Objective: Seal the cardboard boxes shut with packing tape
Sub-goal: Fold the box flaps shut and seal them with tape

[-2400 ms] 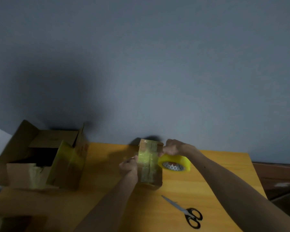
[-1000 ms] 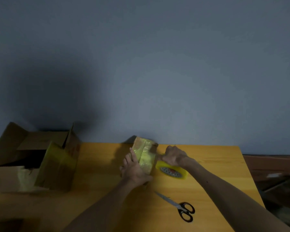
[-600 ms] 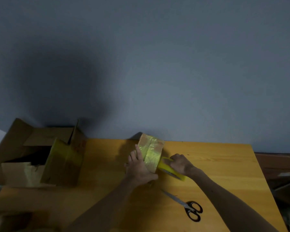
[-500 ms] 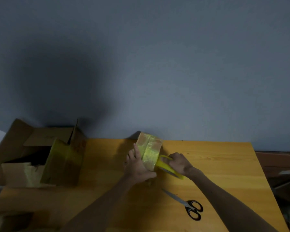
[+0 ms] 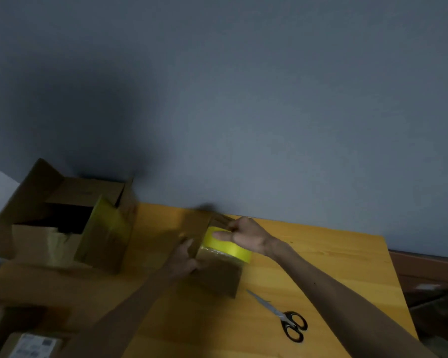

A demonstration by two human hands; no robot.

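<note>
The small brown cardboard box (image 5: 215, 275) sits in the middle of the yellow wooden table (image 5: 321, 267). The left hand (image 5: 184, 259) grips its nine-o'clock side, fingers curled on the edge, though blur hides the detail. The right hand (image 5: 243, 236) clasps the yellow roll of packing tape (image 5: 230, 245) on the box's top, towards twelve o'clock, with the thumb across the roll.

To lay the strip well, I judge the left hand should brace the box firmly. The right should draw the roll taut and straight along the seam, then press the tape down. The black-handled steel scissors (image 5: 285, 319), at five o'clock from the box, are there for the cut. A large open cardboard box (image 5: 70, 228) stands at nine o'clock.

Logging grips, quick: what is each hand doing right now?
Left hand: holds the small box.
Right hand: grips the tape roll.
</note>
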